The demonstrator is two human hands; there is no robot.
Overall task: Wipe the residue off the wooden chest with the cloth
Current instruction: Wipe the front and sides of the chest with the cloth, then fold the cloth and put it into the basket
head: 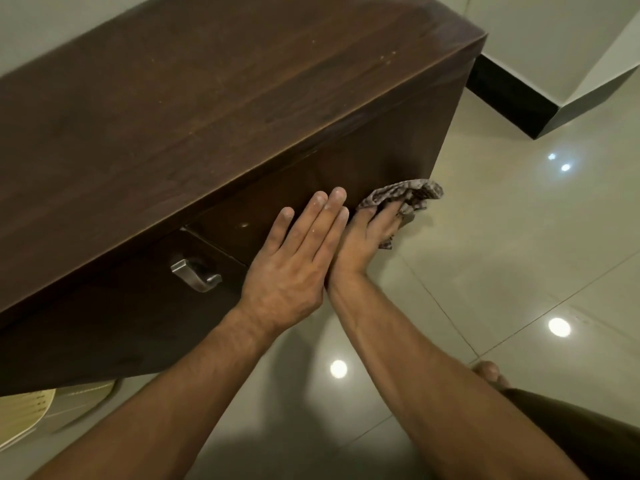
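Observation:
The dark wooden chest (214,109) fills the upper left, its top showing faint pale specks near the far right corner. My left hand (298,258) lies flat with straight fingers against the chest's front face, just below the top edge. Right beside it, my right hand (370,237) presses a crumpled brown patterned cloth (405,197) against the front face near the right corner. The cloth bunches out past my fingertips. Whether the right fingers curl round the cloth is hard to tell; they look mostly straight.
A metal handle (195,273) sticks out of the chest's front at lower left. Glossy beige floor tiles (502,258) spread to the right, with a black skirting board (512,98) along the wall. A pale slatted object (38,407) sits under the chest's left end. My foot (490,374) is at lower right.

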